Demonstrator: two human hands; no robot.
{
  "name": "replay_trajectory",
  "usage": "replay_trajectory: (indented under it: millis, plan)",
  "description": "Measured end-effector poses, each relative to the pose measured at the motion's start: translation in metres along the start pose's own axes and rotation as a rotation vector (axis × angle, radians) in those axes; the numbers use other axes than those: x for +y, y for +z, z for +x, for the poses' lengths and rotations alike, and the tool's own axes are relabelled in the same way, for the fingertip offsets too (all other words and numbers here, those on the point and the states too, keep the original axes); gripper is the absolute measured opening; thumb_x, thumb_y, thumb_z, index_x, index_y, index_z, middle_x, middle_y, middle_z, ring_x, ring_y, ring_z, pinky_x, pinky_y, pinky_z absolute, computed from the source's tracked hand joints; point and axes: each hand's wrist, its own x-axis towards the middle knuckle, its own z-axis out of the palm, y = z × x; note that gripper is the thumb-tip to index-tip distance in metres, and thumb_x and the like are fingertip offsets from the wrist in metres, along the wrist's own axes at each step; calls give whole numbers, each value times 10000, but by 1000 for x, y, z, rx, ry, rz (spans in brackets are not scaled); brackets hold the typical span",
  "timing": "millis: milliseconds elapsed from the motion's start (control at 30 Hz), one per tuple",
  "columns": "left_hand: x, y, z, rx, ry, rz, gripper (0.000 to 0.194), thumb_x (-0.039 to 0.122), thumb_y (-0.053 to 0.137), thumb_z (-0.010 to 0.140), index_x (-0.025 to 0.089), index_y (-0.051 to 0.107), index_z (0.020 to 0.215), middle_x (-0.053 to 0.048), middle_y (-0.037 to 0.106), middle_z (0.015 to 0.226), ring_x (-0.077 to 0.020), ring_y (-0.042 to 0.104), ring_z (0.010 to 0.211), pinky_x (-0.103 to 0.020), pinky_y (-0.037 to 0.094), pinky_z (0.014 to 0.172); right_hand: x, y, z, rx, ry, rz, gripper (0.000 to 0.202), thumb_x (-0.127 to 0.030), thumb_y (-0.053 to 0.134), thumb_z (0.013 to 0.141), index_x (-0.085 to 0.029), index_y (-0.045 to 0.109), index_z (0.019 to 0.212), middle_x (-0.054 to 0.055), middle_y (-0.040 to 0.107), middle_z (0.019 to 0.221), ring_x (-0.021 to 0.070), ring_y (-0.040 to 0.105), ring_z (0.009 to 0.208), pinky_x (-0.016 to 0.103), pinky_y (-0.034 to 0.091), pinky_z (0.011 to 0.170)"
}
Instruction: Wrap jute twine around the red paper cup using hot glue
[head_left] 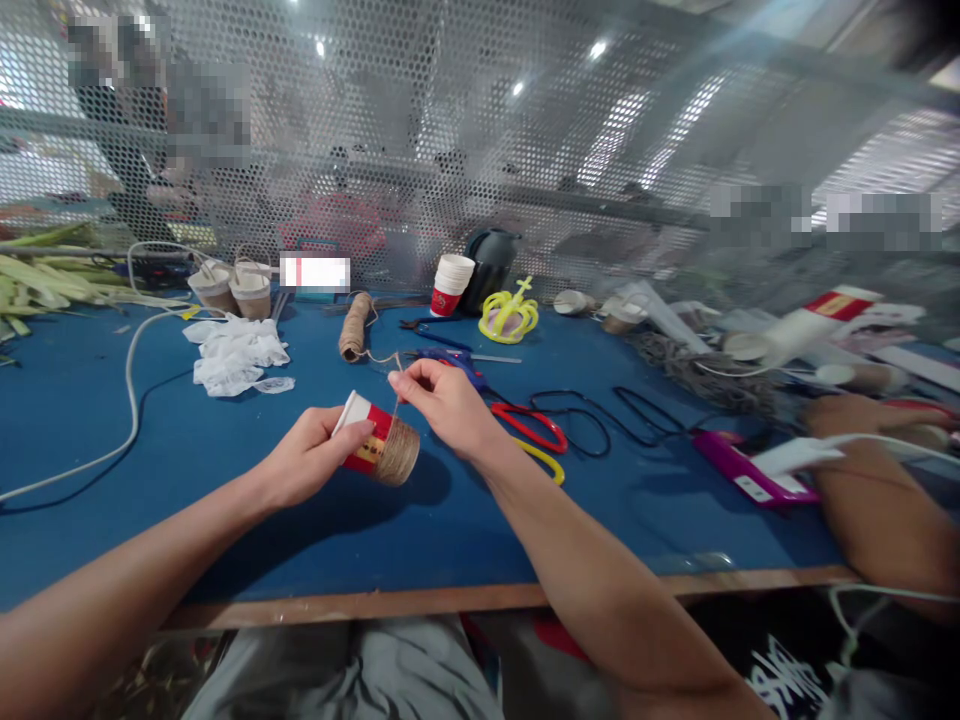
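A red and white paper cup (366, 432) lies tilted in my left hand (313, 452), with its thumb across the side and its rim toward the palm. Brown twine (398, 452) is wound in close turns around the base end of the cup. My right hand (442, 398) pinches the loose strand just above the wound part. From there the strand runs back to a spool of twine (355, 328) lying on the table. Both hands are above the blue table (322, 545), and the cup casts a shadow on it.
Behind the hands are a stack of paper cups (450, 285), a dark kettle (491, 268) and a yellow crown-shaped piece (510, 315). Scissors (531, 428) lie right of my hand. White crumpled plastic (236, 355) sits left. Another person's arm (874, 490) rests at right near a purple box (750, 470).
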Motion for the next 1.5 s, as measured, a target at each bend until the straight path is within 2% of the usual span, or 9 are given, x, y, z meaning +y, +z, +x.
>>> replay_trajectory:
  millis: [433, 800, 967, 1033, 1133, 1200, 1300, 1500]
  plan:
    - [-2, -1, -3, 4, 75, 44, 326, 390, 475, 752, 115, 616, 646, -4, 537, 564, -113, 432, 533, -209, 358, 526, -2, 5, -2, -69, 42, -53, 263, -376, 506, 747, -155, 497, 604, -24, 490, 552, 85, 392, 502, 230, 317, 502]
    - [-3, -1, -4, 69, 127, 45, 306, 362, 500, 743, 114, 616, 606, -5, 536, 540, -107, 417, 511, -202, 350, 499, -2, 8, -3, -74, 39, -68, 269, -378, 504, 749, -153, 493, 603, -38, 450, 545, 81, 377, 511, 223, 312, 512]
    - [-5, 2, 0, 92, 18, -171, 258, 349, 544, 722, 110, 636, 689, -11, 597, 612, -106, 480, 544, -202, 384, 545, 2, 9, 1, -67, 59, -54, 289, -393, 508, 745, -154, 493, 585, -37, 454, 529, 85, 399, 507, 228, 332, 519]
    - [-3, 4, 3, 154, -46, -348, 237, 339, 574, 695, 109, 630, 707, -10, 607, 608, -104, 501, 532, -200, 389, 532, 6, 8, 4, -53, 73, -21, 332, -434, 473, 763, -151, 503, 592, -19, 483, 549, 92, 432, 520, 235, 354, 527]
    - [2, 5, 9, 315, -99, -536, 234, 320, 590, 677, 96, 620, 737, -21, 621, 618, -104, 514, 511, -199, 389, 504, 10, 7, 7, 19, 82, 88, 363, -479, 404, 792, -149, 512, 688, 23, 548, 639, 113, 509, 571, 245, 403, 531]
    - [5, 4, 13, 361, -127, -604, 243, 286, 597, 666, 73, 621, 781, -39, 636, 643, -111, 531, 522, -202, 398, 510, 8, 8, 5, 73, 31, 125, 325, -465, 420, 792, -154, 509, 763, 43, 579, 707, 130, 550, 632, 256, 436, 557]
    - [4, 2, 16, 360, -126, -676, 249, 234, 591, 665, 54, 619, 835, -66, 656, 692, -128, 563, 568, -216, 424, 552, 1, 12, -3, 87, -94, 49, 248, -382, 502, 767, -158, 518, 871, 65, 605, 804, 152, 573, 737, 284, 462, 645]
    - [1, 2, 16, 374, -91, -700, 194, 207, 576, 681, 68, 610, 813, -46, 655, 638, -120, 570, 559, -210, 428, 562, -3, 21, -13, 110, -223, -140, 394, -250, 586, 684, -151, 477, 1050, 117, 563, 1032, 204, 548, 911, 336, 463, 739]
